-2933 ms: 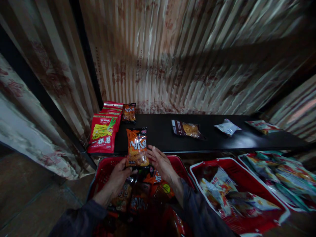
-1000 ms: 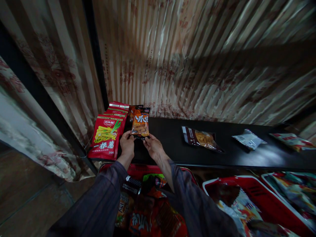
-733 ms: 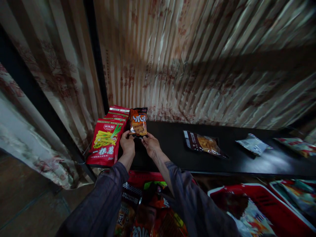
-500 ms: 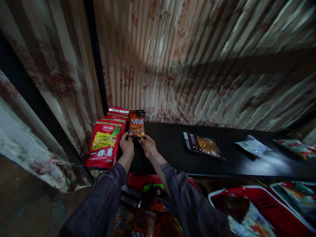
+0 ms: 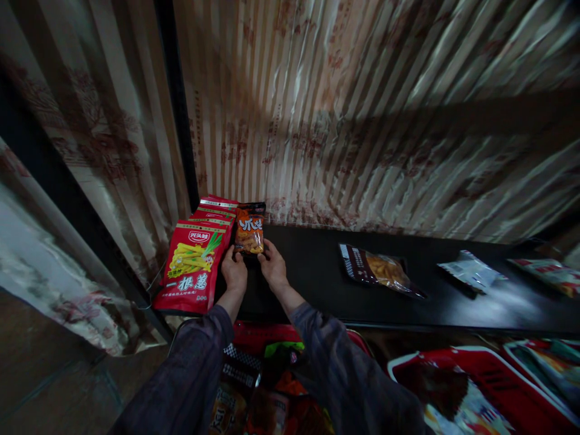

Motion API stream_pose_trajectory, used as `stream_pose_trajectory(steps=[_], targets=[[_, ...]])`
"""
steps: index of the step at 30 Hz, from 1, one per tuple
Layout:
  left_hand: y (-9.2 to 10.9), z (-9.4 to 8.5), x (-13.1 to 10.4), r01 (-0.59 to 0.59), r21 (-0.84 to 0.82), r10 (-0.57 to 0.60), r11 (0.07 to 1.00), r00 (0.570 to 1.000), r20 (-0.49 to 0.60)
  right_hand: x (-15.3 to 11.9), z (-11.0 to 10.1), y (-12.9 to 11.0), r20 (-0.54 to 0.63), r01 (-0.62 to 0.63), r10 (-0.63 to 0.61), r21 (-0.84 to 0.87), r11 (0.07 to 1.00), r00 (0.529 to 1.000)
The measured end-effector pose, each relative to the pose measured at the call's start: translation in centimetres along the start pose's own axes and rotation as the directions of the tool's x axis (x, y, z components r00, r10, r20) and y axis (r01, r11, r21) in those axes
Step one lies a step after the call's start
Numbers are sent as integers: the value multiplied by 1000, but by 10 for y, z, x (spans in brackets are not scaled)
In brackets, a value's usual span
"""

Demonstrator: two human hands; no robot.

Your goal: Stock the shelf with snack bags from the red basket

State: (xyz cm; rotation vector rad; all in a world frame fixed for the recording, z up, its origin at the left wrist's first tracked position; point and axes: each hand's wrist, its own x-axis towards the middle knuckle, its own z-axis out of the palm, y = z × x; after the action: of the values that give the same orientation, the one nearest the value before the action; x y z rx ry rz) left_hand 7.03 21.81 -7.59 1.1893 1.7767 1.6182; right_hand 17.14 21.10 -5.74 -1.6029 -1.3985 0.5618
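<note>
An orange and black snack bag (image 5: 250, 234) lies on the black shelf (image 5: 303, 266), against the right side of several overlapping red snack bags (image 5: 194, 260). Dark bag tops show behind it, so it seems to rest on others like it. My left hand (image 5: 234, 273) is at its lower left corner, thumb and forefinger apart. At the lower right corner, my right hand (image 5: 274, 267) has its thumb and forefinger spread beside the bag's edge. Both hands are close to the bag; whether the fingertips touch it is hard to tell. The other fingers are partly hidden.
Farther right on the shelf lie a brown snack bag (image 5: 380, 270), a white packet (image 5: 473, 270) and a red-white bag (image 5: 550, 275). Below the front edge stand red baskets (image 5: 489, 368) holding bags. A black post (image 5: 179, 103) and striped curtain (image 5: 290, 121) bound the shelf.
The orange bag lies flatter, its front more plainly visible. My fingers have loosened from its lower corners, and the right hand's thumb and forefinger have spread. The view has shifted slightly.
</note>
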Motion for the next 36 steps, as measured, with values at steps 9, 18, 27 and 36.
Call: stream_pose_trajectory(steps=[9,18,27,36], targets=[[13,-6,-9,-74,151,67,986,997,49,-7,-6,-5,17,94,-93,-308,947,996],[26,-13,-27,-283,385,272,878,958,85,-7,-6,-3,37,141,-136,-322,936,990],[30,0,-14,-327,418,263,847,943,206,-3,-3,2,41,191,-187,-307,933,981],[28,5,-6,-322,430,289,843,947,143,16,-9,2,-47,105,-114,-162,981,992]])
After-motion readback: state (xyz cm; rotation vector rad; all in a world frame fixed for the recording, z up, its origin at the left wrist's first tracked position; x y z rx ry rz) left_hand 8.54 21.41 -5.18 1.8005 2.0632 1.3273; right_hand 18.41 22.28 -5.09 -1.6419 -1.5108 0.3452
